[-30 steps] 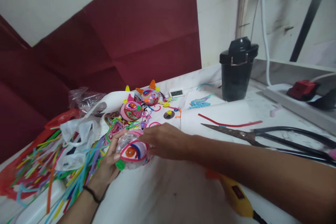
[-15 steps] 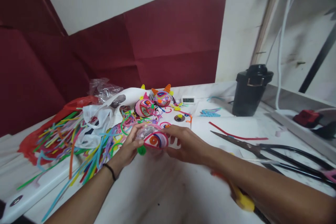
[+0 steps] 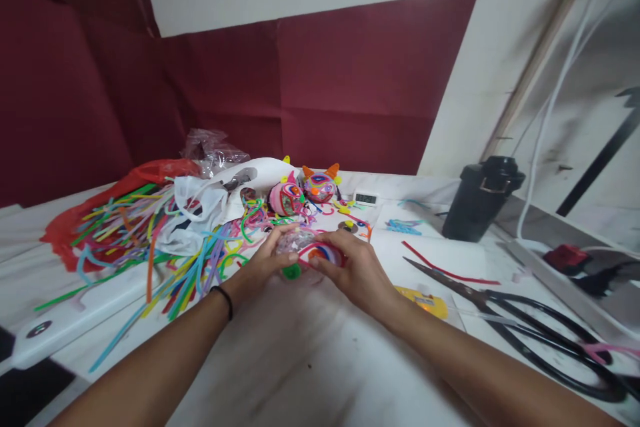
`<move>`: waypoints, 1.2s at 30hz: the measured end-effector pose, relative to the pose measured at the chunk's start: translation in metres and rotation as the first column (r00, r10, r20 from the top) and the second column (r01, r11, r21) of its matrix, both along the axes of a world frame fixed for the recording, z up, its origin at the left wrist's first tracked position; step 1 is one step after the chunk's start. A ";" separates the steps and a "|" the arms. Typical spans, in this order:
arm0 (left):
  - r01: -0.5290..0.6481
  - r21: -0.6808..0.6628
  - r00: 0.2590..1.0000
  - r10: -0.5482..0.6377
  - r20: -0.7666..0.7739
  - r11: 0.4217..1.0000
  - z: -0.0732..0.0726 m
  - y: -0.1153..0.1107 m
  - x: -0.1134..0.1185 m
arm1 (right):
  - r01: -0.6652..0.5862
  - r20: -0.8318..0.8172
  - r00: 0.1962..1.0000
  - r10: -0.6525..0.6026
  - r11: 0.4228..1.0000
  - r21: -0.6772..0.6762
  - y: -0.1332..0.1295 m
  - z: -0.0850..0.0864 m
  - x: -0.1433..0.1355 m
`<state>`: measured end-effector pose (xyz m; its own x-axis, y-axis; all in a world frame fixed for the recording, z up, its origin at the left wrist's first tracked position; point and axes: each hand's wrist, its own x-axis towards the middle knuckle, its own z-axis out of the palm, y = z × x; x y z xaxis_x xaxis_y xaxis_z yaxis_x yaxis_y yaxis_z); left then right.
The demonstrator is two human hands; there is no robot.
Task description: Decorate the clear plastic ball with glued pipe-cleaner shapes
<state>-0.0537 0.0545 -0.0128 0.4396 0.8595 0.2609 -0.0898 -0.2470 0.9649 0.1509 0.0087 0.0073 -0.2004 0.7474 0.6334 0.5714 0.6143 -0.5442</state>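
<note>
The decorated clear ball [image 3: 299, 241] was found directly between the two hands, both in contact, the left hand [image 3: 265, 261] holding its left side and the right hand [image 3: 356, 267] its right, the eye-shaped trim's [image 3: 316, 254] long axis running roughly from hand to hand.

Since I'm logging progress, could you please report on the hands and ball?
Left hand and right hand both on the decorated ball. Its eye partly covered by right hand. Scissors off to the right, apart from ball.

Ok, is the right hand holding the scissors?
No, the scissors lie on the table, and the right hand grips the decorated ball.
</note>
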 end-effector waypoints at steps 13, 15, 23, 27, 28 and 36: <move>0.124 -0.026 0.992 -0.124 0.007 0.992 -0.001 0.003 -0.004 | -0.033 -0.043 0.999 0.030 0.997 -0.068 -0.001 0.004 0.005; 0.119 -0.017 0.993 -0.119 0.001 0.993 -0.002 0.005 -0.005 | -0.041 -0.036 0.999 0.039 0.997 -0.064 -0.002 0.004 0.006; 0.116 0.006 0.993 -0.117 0.016 0.993 -0.009 0.012 -0.005 | -0.059 0.010 0.998 0.059 0.998 0.000 -0.006 0.005 0.003; 0.120 -0.003 0.992 -0.119 0.031 0.993 -0.010 0.011 -0.004 | -0.070 0.028 0.997 0.070 0.997 0.015 -0.006 0.006 0.002; 0.120 -0.004 0.992 -0.119 0.033 0.993 -0.009 0.011 -0.003 | -0.073 0.034 0.997 0.073 0.997 0.012 -0.006 0.007 0.002; 0.101 0.009 0.995 -0.102 0.022 0.995 -0.009 0.011 -0.003 | -0.111 0.052 0.992 0.113 0.993 -0.029 -0.003 0.012 0.001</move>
<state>-0.0564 0.0654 -0.0215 0.5184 0.8087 0.2781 -0.1363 -0.2429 0.9604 0.1519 0.0057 0.0195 -0.3167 0.7343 0.6004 0.5282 0.6623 -0.5314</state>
